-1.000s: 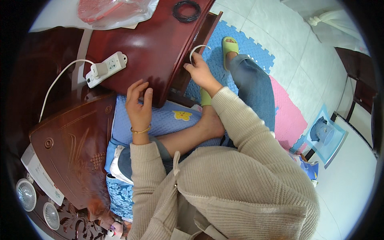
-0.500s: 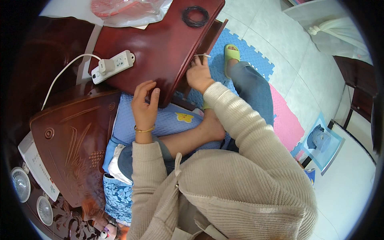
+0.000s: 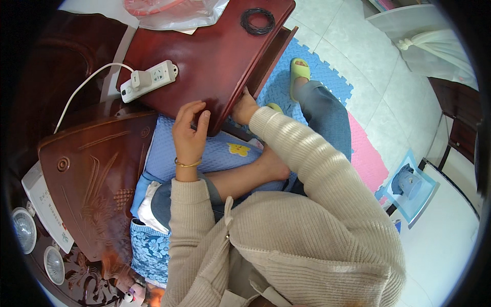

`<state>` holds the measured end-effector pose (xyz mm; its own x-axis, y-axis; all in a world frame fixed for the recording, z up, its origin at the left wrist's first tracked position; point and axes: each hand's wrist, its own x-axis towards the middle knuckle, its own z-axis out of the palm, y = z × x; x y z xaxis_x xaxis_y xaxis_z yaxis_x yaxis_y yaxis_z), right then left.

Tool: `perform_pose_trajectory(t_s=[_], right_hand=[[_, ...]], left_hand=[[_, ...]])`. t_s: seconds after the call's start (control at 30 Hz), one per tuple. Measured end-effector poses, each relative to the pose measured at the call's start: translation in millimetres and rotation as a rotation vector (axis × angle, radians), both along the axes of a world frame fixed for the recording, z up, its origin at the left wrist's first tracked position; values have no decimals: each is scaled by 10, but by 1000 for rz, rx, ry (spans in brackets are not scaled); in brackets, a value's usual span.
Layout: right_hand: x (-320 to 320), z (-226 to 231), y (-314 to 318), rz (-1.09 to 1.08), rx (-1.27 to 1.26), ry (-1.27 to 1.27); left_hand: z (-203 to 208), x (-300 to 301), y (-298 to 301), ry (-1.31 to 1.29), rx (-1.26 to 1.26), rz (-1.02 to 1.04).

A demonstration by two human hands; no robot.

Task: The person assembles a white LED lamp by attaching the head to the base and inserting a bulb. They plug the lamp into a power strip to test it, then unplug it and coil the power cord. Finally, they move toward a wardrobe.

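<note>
My left hand [image 3: 191, 132], with a gold bracelet [image 3: 188, 163] at the wrist, is raised beside the near corner of a dark red wooden table [image 3: 204, 64]. Its fingers are loosely bent, the thumb stands apart, and nothing is in it. Under the table's right edge, my right hand [image 3: 244, 108] reaches into a pulled-out drawer [image 3: 270, 60]. The tabletop and drawer hide most of its fingers, so what they hold does not show. A coil of thin black wire [image 3: 257, 21] lies on the table's far right part.
A white power strip [image 3: 149, 81] with a plugged-in charger and cable lies on the table's left. Behind it is a clear plastic bag [image 3: 179, 18]. A carved wooden armrest [image 3: 97, 179] stands at my left; blue foam mats [image 3: 286, 77] cover floor on the right.
My right hand has gone from above the drawer, where a thin white strip showed at its fingers, down and nearer under the table edge. The strip is out of sight. My left hand stays raised.
</note>
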<state>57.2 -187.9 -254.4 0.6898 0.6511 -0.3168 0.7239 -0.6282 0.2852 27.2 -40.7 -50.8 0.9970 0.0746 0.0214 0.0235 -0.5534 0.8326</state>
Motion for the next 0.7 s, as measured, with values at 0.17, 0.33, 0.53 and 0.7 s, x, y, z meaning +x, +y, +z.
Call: perform_pose_trajectory(t_s=[0.17, 0.33, 0.53, 0.7], right_hand=[[409, 587, -74, -396, 370, 136], [348, 770, -413, -474, 483, 146], [21, 483, -507, -1615, 1966, 803], [314, 738, -240, -1537, 2314, 1576]], left_hand=[[7, -17, 18, 3, -10, 16], [55, -4, 1, -10, -2, 19], [91, -8, -23, -18, 26, 1], [11, -78, -80, 61, 465, -74]])
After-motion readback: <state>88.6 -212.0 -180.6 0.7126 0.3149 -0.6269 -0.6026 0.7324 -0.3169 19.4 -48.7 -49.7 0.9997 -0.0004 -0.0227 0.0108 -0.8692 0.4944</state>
